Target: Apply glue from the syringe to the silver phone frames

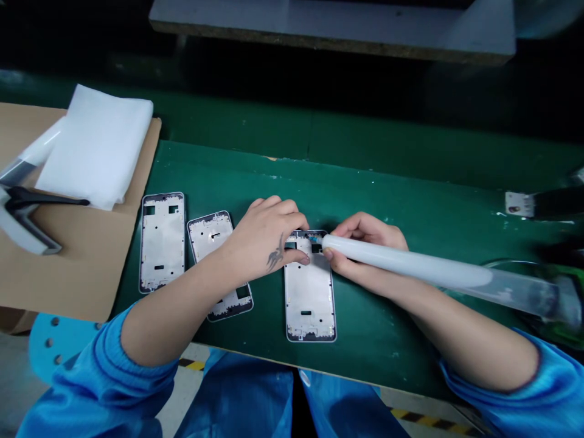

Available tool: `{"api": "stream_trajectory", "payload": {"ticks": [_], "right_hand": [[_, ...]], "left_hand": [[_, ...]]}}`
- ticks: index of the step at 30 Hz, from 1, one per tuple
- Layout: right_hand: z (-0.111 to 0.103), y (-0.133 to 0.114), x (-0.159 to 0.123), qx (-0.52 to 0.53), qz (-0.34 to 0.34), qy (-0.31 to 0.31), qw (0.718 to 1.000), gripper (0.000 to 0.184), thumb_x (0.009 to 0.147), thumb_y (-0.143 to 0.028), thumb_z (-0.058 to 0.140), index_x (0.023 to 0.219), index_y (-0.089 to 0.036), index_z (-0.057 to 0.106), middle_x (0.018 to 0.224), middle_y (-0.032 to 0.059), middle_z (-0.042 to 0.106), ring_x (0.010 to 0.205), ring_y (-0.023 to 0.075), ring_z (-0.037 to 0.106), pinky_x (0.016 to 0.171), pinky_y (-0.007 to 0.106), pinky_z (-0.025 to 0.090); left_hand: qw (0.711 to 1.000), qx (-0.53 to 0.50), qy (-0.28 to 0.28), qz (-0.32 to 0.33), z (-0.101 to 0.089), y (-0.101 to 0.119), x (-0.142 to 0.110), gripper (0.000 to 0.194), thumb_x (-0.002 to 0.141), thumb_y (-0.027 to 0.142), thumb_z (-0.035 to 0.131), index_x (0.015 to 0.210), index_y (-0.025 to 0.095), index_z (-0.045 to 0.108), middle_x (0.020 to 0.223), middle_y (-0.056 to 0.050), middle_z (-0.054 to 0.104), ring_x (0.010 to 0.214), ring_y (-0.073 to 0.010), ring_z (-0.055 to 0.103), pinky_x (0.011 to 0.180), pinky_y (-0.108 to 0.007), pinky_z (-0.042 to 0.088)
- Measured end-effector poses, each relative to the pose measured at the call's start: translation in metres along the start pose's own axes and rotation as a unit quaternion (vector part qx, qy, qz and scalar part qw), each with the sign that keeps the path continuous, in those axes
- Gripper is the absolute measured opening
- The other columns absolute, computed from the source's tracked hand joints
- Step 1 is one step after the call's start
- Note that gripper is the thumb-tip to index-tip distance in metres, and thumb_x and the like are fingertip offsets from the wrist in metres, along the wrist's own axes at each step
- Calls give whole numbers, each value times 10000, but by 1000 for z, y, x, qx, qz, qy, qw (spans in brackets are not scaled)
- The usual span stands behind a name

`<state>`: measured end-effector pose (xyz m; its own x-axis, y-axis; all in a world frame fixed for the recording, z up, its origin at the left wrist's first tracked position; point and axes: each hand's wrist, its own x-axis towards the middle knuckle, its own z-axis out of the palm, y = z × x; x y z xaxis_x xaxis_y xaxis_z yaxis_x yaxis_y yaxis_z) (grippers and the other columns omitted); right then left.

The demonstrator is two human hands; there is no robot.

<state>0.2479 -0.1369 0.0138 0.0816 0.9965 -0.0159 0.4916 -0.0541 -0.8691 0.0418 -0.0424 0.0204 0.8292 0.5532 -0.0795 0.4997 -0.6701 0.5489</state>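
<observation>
The left hand (pixel 263 240) presses spread fingers on a silver metal phone frame (pixel 310 298); the right hand (pixel 362 255) clasps a fat white plastic syringe (pixel 401 263) beside it. If the frame slips, the tip could stray.

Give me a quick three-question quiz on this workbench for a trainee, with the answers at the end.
1. Which hand grips the white dispensing syringe, left or right?
2. How many metal phone frames lie on the green mat?
3. True or false: the white sheets lie on the cardboard.

Key: 1. Right hand. 2. Three. 3. True.
</observation>
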Motion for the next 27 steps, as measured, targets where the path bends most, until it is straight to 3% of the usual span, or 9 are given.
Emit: {"api": "stream_trajectory", "payload": {"ticks": [27], "right_hand": [[4, 8, 1, 2, -11, 17, 1000, 214, 781, -332, 807, 847, -247, 622, 695, 8, 723, 548, 149, 643, 508, 261, 475]], "left_hand": [[1000, -6, 13, 9, 2, -2, 1, 555, 801, 676, 747, 1087, 201, 716, 1063, -45, 692, 971, -238, 576, 856, -376, 382]]}}
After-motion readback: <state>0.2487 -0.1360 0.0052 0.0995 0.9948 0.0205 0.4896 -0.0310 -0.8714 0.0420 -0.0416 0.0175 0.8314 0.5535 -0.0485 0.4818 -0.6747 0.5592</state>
